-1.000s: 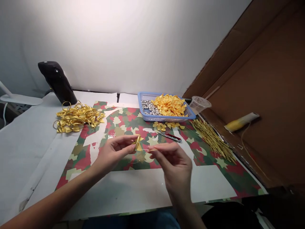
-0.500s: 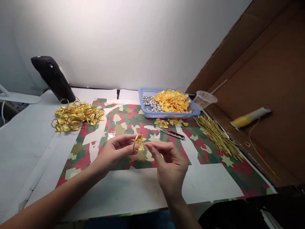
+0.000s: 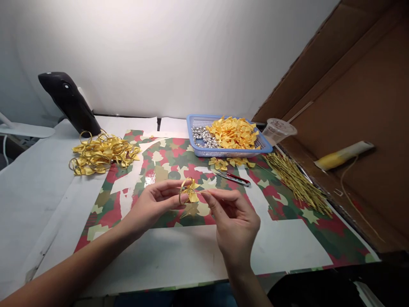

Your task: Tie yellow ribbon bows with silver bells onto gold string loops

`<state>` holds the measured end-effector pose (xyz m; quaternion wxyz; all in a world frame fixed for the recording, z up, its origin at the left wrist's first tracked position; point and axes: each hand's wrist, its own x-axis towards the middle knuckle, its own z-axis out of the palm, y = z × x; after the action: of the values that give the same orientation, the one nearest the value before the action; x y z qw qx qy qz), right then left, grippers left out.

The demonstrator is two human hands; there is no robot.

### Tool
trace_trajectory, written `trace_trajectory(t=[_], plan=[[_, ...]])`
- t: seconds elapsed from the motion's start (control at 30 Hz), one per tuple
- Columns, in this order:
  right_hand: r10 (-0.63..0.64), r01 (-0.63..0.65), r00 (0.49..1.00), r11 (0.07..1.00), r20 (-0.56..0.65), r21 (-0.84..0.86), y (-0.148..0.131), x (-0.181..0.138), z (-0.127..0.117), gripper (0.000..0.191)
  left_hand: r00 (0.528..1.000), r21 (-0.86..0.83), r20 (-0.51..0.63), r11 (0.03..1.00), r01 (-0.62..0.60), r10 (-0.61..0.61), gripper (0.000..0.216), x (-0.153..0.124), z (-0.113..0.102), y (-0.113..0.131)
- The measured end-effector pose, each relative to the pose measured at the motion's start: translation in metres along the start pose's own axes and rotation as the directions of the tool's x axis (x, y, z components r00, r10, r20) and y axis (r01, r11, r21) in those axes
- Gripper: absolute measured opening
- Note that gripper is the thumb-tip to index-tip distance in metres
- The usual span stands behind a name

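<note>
My left hand (image 3: 159, 200) pinches a gold wire ring (image 3: 182, 187) between thumb and fingers, just in front of the middle of the table. A yellow ribbon flower (image 3: 192, 192) is attached at the ring's right side. My right hand (image 3: 236, 217) is closed, thumb against forefinger, on the end of a thin wire (image 3: 200, 192) that runs out of the flower. The wire's far end is hidden in the fingertips. Beyond the hands, loose yellow ribbon flowers (image 3: 219, 163) and red-handled tweezers (image 3: 234, 178) lie on the patterned sheet.
A blue basket (image 3: 230, 153) holds yellow ribbon pieces and silver beads. At left lies a pile of finished-looking flower rings (image 3: 102, 155) by a black device (image 3: 70, 102). Gold stems (image 3: 297, 183), a clear cup (image 3: 279, 129) and a yellow-white glue gun-like tool (image 3: 343, 155) are at right.
My right hand has moved a little to the right, away from the flower, with the thin wire in its fingertips. The left hand stays almost in place, still on the ring.
</note>
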<state>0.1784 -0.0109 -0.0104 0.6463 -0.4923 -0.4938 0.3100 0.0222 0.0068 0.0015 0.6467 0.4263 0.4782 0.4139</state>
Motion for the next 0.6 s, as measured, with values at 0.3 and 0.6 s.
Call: trace_trajectory(t=[0.3,0.6], plan=[[-0.11,0.11,0.994,0.993,-0.009,0.034,0.0039,-0.0036,-0.0007,0.01,0.999,-0.003,-0.042,1.0,-0.025,0.025,0.029,-0.0014,0.0014,0.0003],[-0.126,0.126,0.992,0.991,0.016,0.038,0.0032,-0.0028,0.0009,0.009,0.999,0.008,-0.04,0.999,-0.035,0.036,0.031,-0.0011,0.0015,0.0007]])
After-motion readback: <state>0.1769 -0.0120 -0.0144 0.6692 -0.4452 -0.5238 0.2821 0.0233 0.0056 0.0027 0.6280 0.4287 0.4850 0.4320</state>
